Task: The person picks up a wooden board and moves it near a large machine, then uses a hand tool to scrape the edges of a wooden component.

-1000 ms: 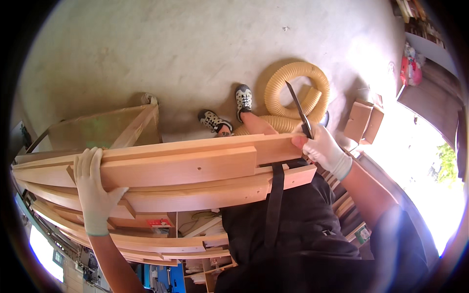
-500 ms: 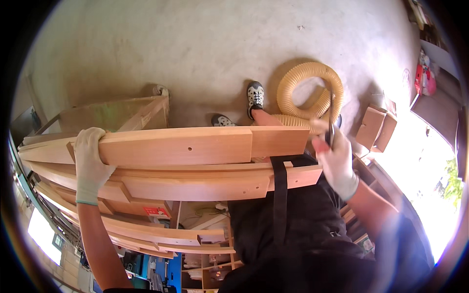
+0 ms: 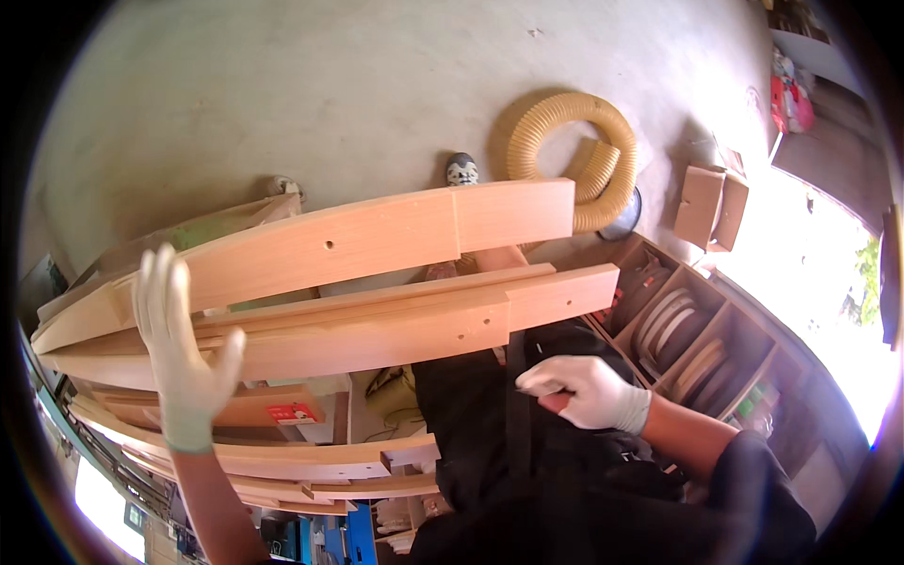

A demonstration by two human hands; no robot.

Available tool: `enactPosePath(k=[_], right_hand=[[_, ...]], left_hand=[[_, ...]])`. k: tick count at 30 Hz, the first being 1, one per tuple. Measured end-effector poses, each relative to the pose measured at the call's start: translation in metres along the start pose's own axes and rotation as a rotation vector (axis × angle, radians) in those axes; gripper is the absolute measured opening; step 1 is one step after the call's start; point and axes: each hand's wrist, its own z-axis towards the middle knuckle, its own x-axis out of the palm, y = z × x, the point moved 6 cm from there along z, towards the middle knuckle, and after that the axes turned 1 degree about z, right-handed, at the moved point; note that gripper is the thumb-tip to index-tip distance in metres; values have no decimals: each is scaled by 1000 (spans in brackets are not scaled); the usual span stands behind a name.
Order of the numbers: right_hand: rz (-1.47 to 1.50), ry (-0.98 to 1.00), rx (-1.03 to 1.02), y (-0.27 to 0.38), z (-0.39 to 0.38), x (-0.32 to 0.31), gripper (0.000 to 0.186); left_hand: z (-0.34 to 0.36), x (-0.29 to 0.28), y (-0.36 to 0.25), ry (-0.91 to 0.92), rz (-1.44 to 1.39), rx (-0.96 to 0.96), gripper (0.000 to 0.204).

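Observation:
My left hand (image 3: 181, 330), in a pale glove, is open with its fingers stretched apart. It lies over the left part of two long light-wood boards, an upper board (image 3: 395, 231) with one hole and a lower board (image 3: 395, 334) with several holes. Both have a stepped right end, and a gap separates them there. My right hand (image 3: 589, 394), also gloved and reddish at the palm, is closed in front of my dark clothing (image 3: 461, 405), below the lower board's right end. What its curled fingers hold, if anything, is hidden.
More wooden pieces (image 3: 348, 459) are stacked below. A coiled yellow hose (image 3: 617, 184) lies on the floor (image 3: 358, 85), with a cardboard box (image 3: 702, 202) right of it. A compartment shelf (image 3: 744, 334) with discs and rolls stands at the right. A shoe (image 3: 461, 169) shows beyond the boards.
My left hand has let go of the upper board and spread its fingers. The upper board's right end is farther from the lower one. My right hand moved down; its dark tool no longer shows.

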Motion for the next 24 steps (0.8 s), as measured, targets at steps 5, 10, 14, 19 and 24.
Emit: enactPosePath(k=[5,10,14,19,24], right_hand=[[102,-503,288,1,-31,-79,40],[-362,-401,418,12,-34,-148,42],[-699,-188,383,5,-34,-152,40],[-857,-98,520,28,-17,-165,38],[-888,20,534,30,-7,-174,37]], left_hand=[[-7,37,-110,235,-306,291,76],[2,68,-135,187,-122,151,77],[2,76,-134,130,-125,152,66],[5,78,-130,158,-129,119,58],[7,75,-133,132,-118,110,59]])
